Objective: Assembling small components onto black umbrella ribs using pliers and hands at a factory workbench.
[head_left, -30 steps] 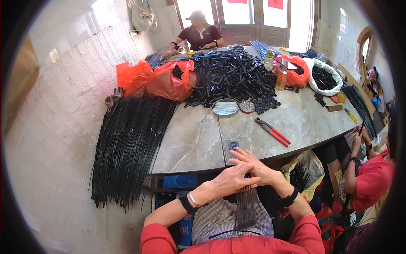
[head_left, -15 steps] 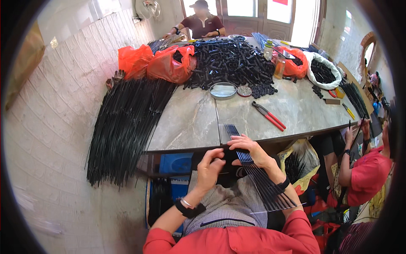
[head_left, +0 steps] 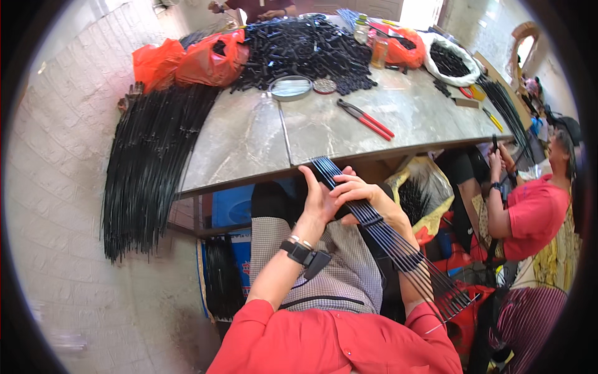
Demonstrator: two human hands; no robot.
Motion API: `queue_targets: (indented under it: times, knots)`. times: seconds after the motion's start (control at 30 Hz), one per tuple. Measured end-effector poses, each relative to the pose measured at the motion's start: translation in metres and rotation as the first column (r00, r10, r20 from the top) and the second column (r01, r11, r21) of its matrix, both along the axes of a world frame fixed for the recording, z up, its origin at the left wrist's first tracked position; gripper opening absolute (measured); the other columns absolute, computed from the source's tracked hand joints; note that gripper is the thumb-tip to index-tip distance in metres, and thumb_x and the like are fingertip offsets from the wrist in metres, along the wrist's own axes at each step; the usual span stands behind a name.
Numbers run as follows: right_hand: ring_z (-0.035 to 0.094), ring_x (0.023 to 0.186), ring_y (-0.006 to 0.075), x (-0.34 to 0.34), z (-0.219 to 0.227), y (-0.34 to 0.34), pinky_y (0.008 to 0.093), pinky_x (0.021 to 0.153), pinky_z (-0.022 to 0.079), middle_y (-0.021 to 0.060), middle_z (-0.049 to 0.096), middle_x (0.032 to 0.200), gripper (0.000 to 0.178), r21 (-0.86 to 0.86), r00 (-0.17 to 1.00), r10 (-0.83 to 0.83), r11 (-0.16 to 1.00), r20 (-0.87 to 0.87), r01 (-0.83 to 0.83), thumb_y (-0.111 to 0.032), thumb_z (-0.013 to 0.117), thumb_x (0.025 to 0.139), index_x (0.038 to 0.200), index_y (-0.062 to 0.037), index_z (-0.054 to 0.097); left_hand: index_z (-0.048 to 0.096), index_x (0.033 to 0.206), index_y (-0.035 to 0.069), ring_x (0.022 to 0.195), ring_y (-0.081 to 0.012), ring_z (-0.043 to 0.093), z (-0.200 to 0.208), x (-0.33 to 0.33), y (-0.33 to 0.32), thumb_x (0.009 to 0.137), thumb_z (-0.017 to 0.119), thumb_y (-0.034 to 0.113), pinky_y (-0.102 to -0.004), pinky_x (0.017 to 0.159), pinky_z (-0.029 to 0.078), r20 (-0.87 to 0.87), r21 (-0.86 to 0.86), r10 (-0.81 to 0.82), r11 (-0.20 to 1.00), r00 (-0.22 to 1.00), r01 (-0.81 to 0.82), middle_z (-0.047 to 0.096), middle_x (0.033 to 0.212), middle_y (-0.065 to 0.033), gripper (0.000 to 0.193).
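A flat fan of thin black ribs (head_left: 392, 234) slants from the table's front edge down over my right forearm. A thin pale wire runs across its spread lower end. My right hand (head_left: 374, 198) is closed around the ribs near their upper end, fingers lying across the top. Beside it, my left hand (head_left: 316, 204) has its thumb stretched up and apart. Its palm rests against the left edge of the ribs, and its fingers reach behind them, partly hidden. Red-handled pincers (head_left: 367, 119) lie on the grey stone-patterned table (head_left: 243, 140) beyond my hands.
Long black rods (head_left: 156, 162) overhang the table's left side. Behind lie a heap of black tubular parts (head_left: 305, 50), red plastic bags (head_left: 212, 59), a round tin (head_left: 291, 88) and a white sack (head_left: 451, 78). A co-worker (head_left: 536, 212) in red sits at right; another person (head_left: 265, 9) is opposite.
My left hand has come from beside the ribs to touch them, its thumb now raised. The upper end of the ribs has shifted left and up in view. The whole view has tilted downward.
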State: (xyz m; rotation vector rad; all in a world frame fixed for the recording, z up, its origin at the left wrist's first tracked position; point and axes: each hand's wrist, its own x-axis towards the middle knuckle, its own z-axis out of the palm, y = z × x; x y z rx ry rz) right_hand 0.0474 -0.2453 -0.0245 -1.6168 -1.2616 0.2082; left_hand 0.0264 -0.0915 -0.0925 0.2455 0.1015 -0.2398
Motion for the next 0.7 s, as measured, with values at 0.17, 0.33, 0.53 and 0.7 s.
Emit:
queue_targets:
  times: [0.17, 0.33, 0.53, 0.7]
  knots:
    - [0.045, 0.126, 0.0311, -0.052, -0.021, -0.046, 0.0457, 0.108, 0.029, 0.0103, 0.065, 0.108, 0.029, 0.122, 0.971, -0.008, 0.992, -0.239, 0.038, -0.011, 0.083, 0.065, 0.089, -0.0025, 0.069, 0.059, 0.092, -0.005, 0.074, -0.0234, 0.061, -0.008, -0.019, -0.029, 0.080, 0.034, 0.080, -0.0402, 0.091, 0.050, -0.257, -0.004, 0.056, 0.998, 0.965, -0.060, 0.062, 0.073, -0.0103, 0.089]
    - [0.042, 0.129, 0.0342, -0.088, -0.029, -0.070, 0.0501, 0.109, 0.027, 0.0110, 0.064, 0.111, 0.028, 0.363, 0.950, 0.130, 0.932, -0.283, -0.020, -0.018, 0.085, 0.064, 0.085, -0.0080, 0.070, 0.052, 0.109, -0.006, 0.051, -0.0082, 0.038, 0.051, -0.061, -0.054, 0.093, 0.040, 0.060, -0.0258, 0.061, 0.044, -0.246, 0.051, 0.080, 0.996, 0.966, -0.069, 0.033, 0.055, 0.0038, 0.069]
    - [0.049, 0.122, 0.0286, -0.099, -0.010, -0.019, 0.0438, 0.102, 0.040, 0.0137, 0.054, 0.131, 0.052, 0.658, 0.872, 0.244, 0.744, -0.425, 0.112, -0.020, 0.083, 0.070, 0.115, -0.0058, 0.062, 0.059, 0.103, -0.001, 0.046, -0.0048, 0.026, 0.104, -0.070, -0.025, 0.097, 0.049, 0.044, -0.0219, 0.045, 0.030, 0.056, -0.036, 0.330, 0.944, 0.942, -0.329, 0.025, 0.053, 0.0065, 0.047]
    - [0.061, 0.101, 0.0147, -0.127, 0.005, 0.056, 0.0285, 0.085, 0.050, 0.0126, 0.060, 0.124, 0.039, 0.309, 0.750, 0.133, 0.946, -0.648, 0.099, -0.009, 0.066, 0.085, 0.122, -0.0023, 0.058, 0.062, 0.101, 0.003, 0.047, -0.0043, 0.020, 0.175, -0.103, 0.067, 0.099, 0.044, 0.046, -0.0205, 0.042, 0.020, 0.489, 0.123, 0.638, 0.625, 0.595, -0.771, 0.022, 0.053, 0.0073, 0.047]
